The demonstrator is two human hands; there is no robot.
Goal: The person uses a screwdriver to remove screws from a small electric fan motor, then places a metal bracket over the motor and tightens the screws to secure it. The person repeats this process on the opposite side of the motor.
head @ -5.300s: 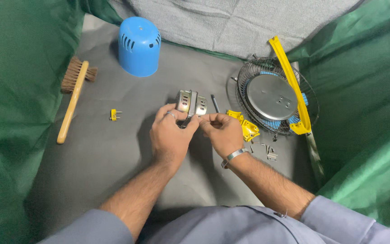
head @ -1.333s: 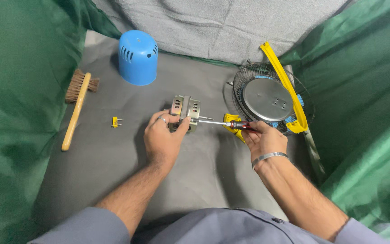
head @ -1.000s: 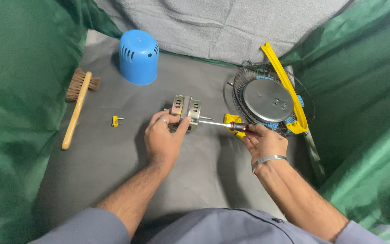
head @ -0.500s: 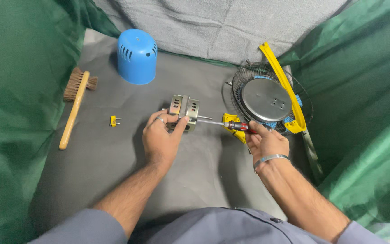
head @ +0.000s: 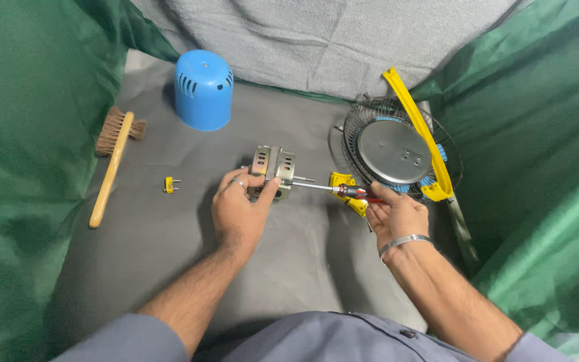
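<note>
At the far left of the dark grey mat (head: 135,268) lies a wooden-handled brush (head: 110,163), bristles at the far end, handle running toward the near side. To its right, well apart, sits a small yellow plug piece (head: 169,185) with its metal prongs pointing right. Farther back stands a blue plastic cover (head: 203,89), dome-shaped and slotted, open end down. Near the middle of the mat the left hand (head: 239,213) closes around the near side of a small metal motor (head: 271,169) — thumb up against its right face, fingers curled on its left — and the motor rests on the mat, between the two hands. From its right side a screwdriver (head: 333,190) runs out level, its tip at the motor and its red-and-black handle gripped in the right hand (head: 397,218), fingers closed about it. Just under the handle lies a yellow plastic part (head: 347,196). Behind and right of that hand lies a round wire fan guard (head: 397,149) with a metal disc at its centre — a yellow curved strip (head: 418,131) rests across it.
</note>
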